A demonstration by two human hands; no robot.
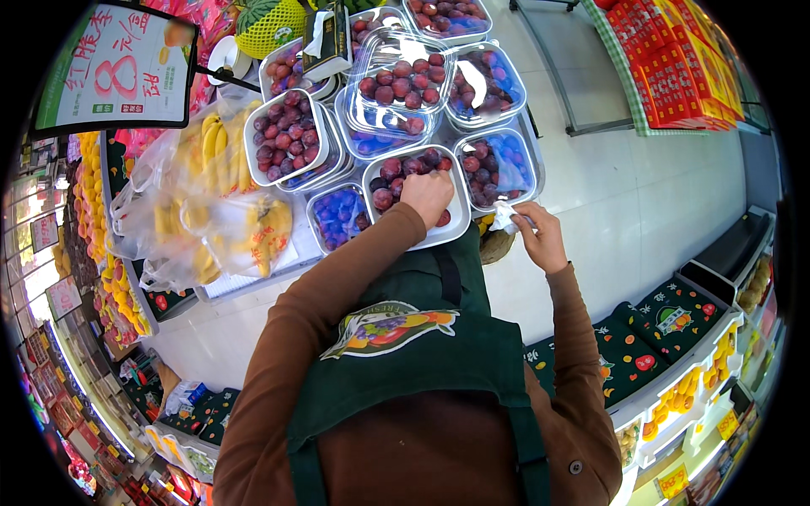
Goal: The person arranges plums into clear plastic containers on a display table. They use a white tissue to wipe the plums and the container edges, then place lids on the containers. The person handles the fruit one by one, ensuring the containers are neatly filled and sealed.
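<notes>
**One white tub, left hand nearer**

From afar, I saw the tub at the worktop's near edge, its plums directly beneath my left hand. That grip was curled down among them; whether it held any, I couldn't tell. My right hand pinched a crumpled white wad just beyond the tub's right side.

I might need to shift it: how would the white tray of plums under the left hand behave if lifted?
The tray has bare space inside, so its round plums would probably roll if it tilts. No lid covers it, so some might spill.
</notes>
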